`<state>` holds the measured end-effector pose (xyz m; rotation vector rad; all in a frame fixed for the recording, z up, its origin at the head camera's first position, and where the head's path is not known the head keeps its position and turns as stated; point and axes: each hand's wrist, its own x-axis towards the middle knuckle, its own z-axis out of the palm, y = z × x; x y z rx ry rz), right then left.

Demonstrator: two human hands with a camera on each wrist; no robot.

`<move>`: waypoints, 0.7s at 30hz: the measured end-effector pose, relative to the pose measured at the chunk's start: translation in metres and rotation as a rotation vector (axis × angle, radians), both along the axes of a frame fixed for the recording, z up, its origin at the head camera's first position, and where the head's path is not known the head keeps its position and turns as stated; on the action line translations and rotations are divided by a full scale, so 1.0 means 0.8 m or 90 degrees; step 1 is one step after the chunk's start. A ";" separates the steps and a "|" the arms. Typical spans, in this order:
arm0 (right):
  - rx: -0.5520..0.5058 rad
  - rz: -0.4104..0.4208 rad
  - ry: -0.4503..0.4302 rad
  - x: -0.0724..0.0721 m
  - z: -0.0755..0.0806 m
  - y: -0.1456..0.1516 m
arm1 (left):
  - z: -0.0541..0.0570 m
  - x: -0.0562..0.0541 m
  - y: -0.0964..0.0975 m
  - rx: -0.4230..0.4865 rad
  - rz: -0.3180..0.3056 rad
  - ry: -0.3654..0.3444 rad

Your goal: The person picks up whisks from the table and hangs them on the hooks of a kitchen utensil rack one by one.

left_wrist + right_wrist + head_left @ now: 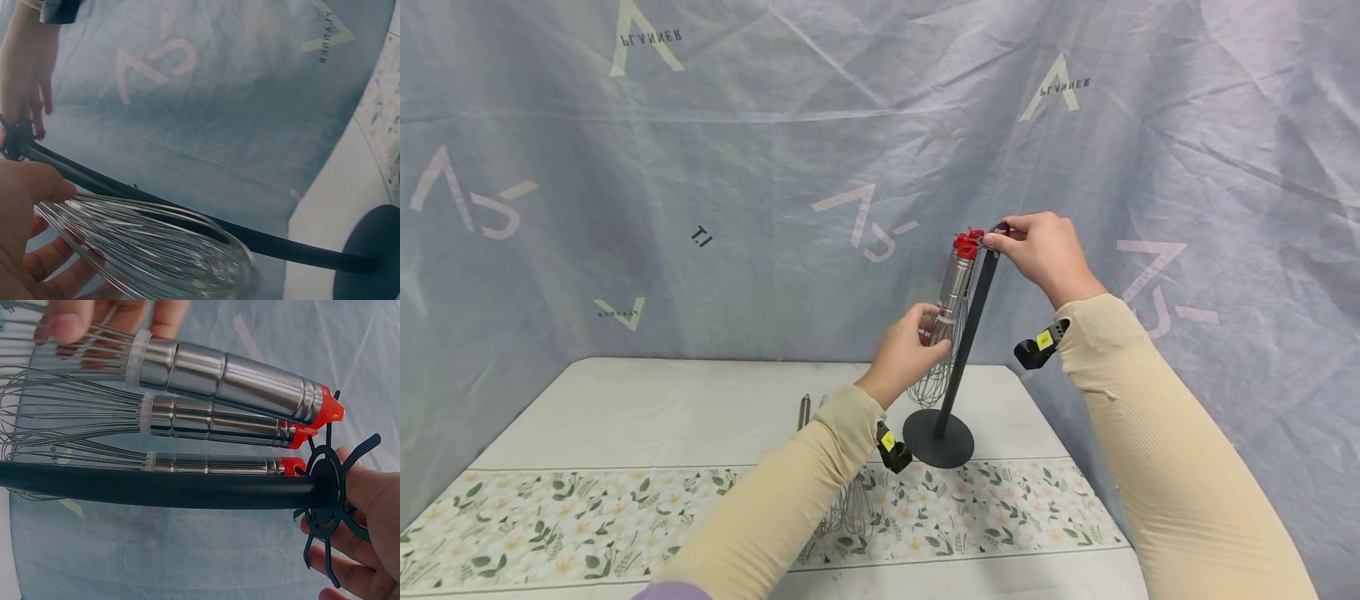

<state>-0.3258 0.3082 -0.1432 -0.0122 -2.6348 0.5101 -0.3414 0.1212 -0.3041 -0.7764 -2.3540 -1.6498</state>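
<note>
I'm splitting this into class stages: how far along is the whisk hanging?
Looks done: two whisks hang at the stand. In hand: the left hand holds a third whisk, its red tip by the hooks; I can't tell whether it's hooked. The right hand grips the stand's top. Remaining, probably: the whisks lying on the table.

Three steel whisks (pixel 187 417): red-tipped, wires downward, beside pole | black stand (pixel 967 337): hooked top, round base

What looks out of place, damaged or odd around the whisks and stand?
The backdrop behind them is creased, and its lettering looks flipped. Otherwise nothing stands out: the steel whisks and black stand show no visible damage.
</note>
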 end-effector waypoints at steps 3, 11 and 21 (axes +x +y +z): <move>-0.002 0.000 0.001 0.000 0.000 0.000 | -0.012 0.001 -0.001 -0.015 -0.001 0.005; -0.001 -0.001 0.001 0.001 -0.001 -0.001 | -0.035 0.006 -0.003 -0.036 0.000 -0.005; 0.002 0.004 0.000 0.002 0.000 -0.001 | -0.068 0.009 -0.022 -0.033 -0.030 -0.043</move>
